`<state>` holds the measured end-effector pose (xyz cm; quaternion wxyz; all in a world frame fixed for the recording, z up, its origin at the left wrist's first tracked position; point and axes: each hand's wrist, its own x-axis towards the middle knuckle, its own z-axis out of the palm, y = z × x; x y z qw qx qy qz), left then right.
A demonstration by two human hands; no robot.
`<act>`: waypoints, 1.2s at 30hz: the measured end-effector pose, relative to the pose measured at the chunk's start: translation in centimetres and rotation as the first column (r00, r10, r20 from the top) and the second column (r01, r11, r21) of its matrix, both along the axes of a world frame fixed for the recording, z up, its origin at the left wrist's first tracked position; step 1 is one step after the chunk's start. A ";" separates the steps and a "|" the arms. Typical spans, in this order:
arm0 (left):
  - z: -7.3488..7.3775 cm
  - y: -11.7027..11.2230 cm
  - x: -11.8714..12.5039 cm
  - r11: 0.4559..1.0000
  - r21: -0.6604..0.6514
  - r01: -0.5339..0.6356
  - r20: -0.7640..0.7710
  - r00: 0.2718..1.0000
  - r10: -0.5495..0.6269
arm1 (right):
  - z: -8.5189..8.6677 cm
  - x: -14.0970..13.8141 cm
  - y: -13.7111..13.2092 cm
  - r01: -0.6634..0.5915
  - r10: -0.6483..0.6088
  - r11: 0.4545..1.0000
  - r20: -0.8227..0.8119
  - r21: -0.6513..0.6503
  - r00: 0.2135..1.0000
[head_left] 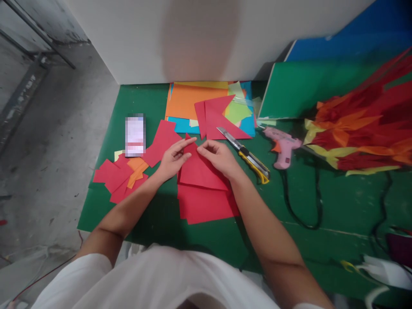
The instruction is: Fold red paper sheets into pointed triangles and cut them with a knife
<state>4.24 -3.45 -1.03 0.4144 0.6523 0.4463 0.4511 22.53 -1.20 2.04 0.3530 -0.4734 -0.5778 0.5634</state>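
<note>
Nearest edge: the wearer's white shirt against a green tabletop.
Red sheets: a loose stack lies just in front of the person, its corners out of line.
Paper in work: a tapering red piece lies on that stack, point away from the wearer, between the hands.
Left hand: the hand is unclenched, fingers stretched over the piece's upper left edge, thumb apart.
Right hand: thumb and forefinger of the hand meet, seemingly pinching the piece's upper right edge.
Offcuts: red scraps and orange strips overlap at left, beside a phone with a blurred screen.
Tools: a yellow-handled utility knife, blade out, its tip on cut red paper; farther right, a pink glue gun.
Progress: several pieces are cut, and a layered red, orange and yellow paper bundle looks well advanced. The piece in hand seems unfinished; the red stack and coloured sheets beyond appear left over to use.
Farthest: a white panel behind the table.
</note>
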 end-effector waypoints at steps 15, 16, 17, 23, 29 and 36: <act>-0.9 1.0 -1.2 0.981 -0.065 -0.182 0.204 0.960 0.192 | 0.1 4.4 -2.8 0.031 -0.023 0.997 0.111 -0.067 0.993; -1.0 1.0 -1.2 0.979 -0.053 -0.195 0.196 0.960 0.202 | 0.2 4.9 -3.1 0.052 -0.045 0.996 0.099 -0.074 0.994; -1.1 1.1 -1.2 0.978 -0.040 -0.205 0.186 0.960 0.209 | 0.2 5.4 -3.4 0.077 -0.069 0.994 0.087 -0.082 0.994; -1.0 1.2 -1.2 0.970 0.011 -0.241 0.194 0.952 0.235 | 0.4 6.6 -4.0 0.240 -0.241 0.967 -0.007 -0.088 0.970; -0.6 1.1 -1.0 0.966 -0.009 -0.260 0.222 0.941 0.255 | -0.9 6.3 -4.3 0.281 -0.337 0.934 -0.288 -0.219 0.896; -1.6 0.5 0.1 0.969 -0.022 -0.247 0.221 0.944 0.246 | -1.4 3.8 -6.1 0.294 -0.327 0.939 -0.199 -0.179 0.924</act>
